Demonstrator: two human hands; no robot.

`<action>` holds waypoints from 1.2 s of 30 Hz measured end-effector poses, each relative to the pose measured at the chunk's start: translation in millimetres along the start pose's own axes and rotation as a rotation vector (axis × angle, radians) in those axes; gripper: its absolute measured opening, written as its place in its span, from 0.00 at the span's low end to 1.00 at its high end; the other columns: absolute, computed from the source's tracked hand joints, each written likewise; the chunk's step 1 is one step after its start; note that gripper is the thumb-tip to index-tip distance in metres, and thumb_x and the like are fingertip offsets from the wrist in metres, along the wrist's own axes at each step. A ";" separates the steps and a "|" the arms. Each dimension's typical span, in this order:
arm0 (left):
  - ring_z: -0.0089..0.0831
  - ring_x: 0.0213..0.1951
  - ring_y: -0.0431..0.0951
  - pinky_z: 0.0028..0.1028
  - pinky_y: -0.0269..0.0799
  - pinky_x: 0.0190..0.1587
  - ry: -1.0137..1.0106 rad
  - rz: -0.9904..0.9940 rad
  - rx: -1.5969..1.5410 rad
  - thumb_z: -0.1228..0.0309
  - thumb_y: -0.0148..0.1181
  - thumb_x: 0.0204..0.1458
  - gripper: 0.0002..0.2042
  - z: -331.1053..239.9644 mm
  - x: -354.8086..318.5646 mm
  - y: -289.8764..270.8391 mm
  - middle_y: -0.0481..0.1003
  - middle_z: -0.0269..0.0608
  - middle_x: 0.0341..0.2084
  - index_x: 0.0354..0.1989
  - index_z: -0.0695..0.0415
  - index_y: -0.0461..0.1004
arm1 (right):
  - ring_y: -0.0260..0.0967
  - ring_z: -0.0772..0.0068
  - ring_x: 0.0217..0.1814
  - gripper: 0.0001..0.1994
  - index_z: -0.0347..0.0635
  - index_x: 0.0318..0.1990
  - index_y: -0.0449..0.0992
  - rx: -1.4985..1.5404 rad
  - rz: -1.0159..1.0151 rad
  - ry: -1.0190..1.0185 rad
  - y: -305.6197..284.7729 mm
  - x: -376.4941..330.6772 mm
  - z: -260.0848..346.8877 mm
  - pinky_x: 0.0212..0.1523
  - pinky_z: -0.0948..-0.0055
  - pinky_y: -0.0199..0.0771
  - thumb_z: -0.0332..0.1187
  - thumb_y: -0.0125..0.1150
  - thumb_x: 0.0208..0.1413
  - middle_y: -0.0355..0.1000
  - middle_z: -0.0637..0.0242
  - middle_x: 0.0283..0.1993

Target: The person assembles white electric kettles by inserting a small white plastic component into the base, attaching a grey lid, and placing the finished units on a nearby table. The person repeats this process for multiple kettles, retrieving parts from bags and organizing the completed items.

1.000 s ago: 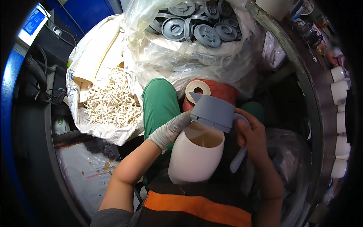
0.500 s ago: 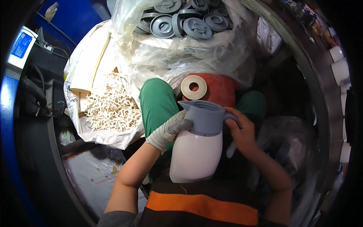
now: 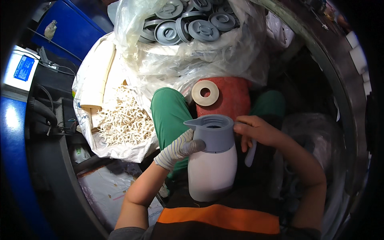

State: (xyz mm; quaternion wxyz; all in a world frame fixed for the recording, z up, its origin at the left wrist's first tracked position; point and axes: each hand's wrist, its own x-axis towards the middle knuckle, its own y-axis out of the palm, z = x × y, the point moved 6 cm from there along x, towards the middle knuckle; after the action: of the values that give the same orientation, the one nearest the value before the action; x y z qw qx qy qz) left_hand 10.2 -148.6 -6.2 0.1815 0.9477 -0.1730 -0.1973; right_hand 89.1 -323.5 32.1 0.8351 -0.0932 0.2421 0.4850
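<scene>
— Jug first: what does it look like from where you stand?

— One white plastic jug body, rounded and smooth, capped by a grey plastic collar with a pouring spout. The spout points to the person's left, and the collar's round mouth is open, ridged inside. It sits upright in the lap, between the knees in green trousers.

— And the hands?

— Two. The left hand, in a striped knit glove, is clasped against the collar's side below the spout. The bare right hand has its fingers curled on the collar's far edge, gripping it. A white handle piece shows just under that hand; whether the hand holds it, I cannot tell.

— What lies about?

— One cream ring-shaped disc on a red round thing. Beyond, a clear plastic bag with grey round lids; I count about eight showing. To the left, a white sack of small cream plastic pieces, too many to count.
</scene>
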 end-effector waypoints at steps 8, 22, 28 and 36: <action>0.31 0.55 0.70 0.29 0.62 0.60 0.070 0.008 -0.351 0.55 0.56 0.56 0.25 -28.8 20.5 -24.6 0.73 0.43 0.50 0.56 0.61 0.68 | 0.69 0.79 0.19 0.18 0.40 0.34 0.69 0.010 -0.043 -0.055 -12.0 -15.3 -4.2 0.20 0.82 0.63 0.48 0.53 0.61 0.69 0.70 0.24; 0.49 0.47 0.74 0.38 0.72 0.50 0.368 -0.834 1.017 0.56 0.71 0.35 0.42 -100.5 116.2 -135.4 0.71 0.58 0.48 0.62 0.59 0.61 | 0.67 0.78 0.17 0.16 0.39 0.38 0.72 0.001 -0.855 -0.423 -102.3 -90.2 41.0 0.19 0.78 0.65 0.45 0.56 0.59 0.67 0.69 0.18; 0.41 0.49 0.73 0.35 0.72 0.50 0.683 -0.481 1.111 0.67 0.72 0.35 0.39 -233.3 75.0 23.5 0.70 0.49 0.49 0.61 0.58 0.63 | 0.76 0.51 0.42 0.23 0.39 0.52 0.71 -0.547 -0.863 -0.627 -59.3 -15.1 40.5 0.40 0.61 0.75 0.45 0.62 0.55 0.75 0.51 0.43; 0.55 0.52 0.70 0.45 0.67 0.55 0.467 -0.371 1.745 0.49 0.66 0.35 0.39 -202.0 80.9 59.7 0.68 0.58 0.52 0.59 0.51 0.67 | 0.75 0.47 0.37 0.24 0.36 0.54 0.67 -0.720 -0.853 -0.402 -46.9 -8.5 9.7 0.36 0.56 0.74 0.41 0.62 0.55 0.75 0.49 0.38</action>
State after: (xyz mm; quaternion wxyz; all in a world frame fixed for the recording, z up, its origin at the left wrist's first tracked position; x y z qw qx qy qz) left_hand 153.0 -177.4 166.3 -0.6018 0.7769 -0.0646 0.1732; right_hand 128.8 -350.3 40.9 0.9015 -0.3663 -0.1594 0.1662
